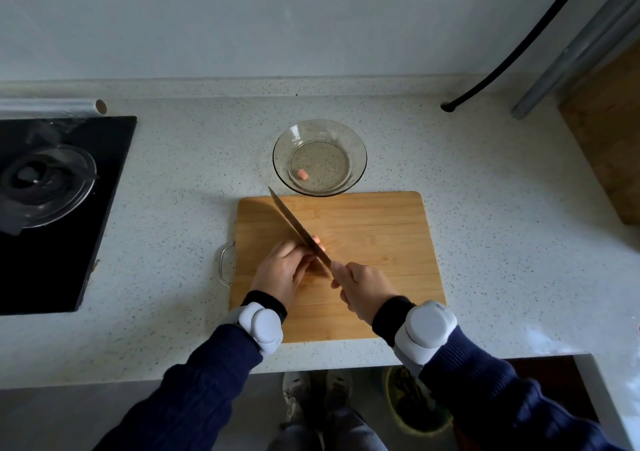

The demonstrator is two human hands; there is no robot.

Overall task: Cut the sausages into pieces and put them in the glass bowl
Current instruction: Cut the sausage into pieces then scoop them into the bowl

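Note:
A wooden cutting board (374, 228) lies on the speckled counter. My left hand (282, 270) holds down a pink sausage (317, 240) on the board; only its tip shows beside the blade. My right hand (363, 287) grips the handle of a large knife (294, 223), whose blade rests across the sausage and points to the far left. Just beyond the board stands the glass bowl (360, 149) with one pink sausage piece (302, 174) inside.
A black gas hob (52, 208) with a burner fills the counter's left. A roll of film (52, 105) lies behind it. A black hose (502, 66) and a wooden panel (609, 138) are at the right. The counter's front edge is near my wrists.

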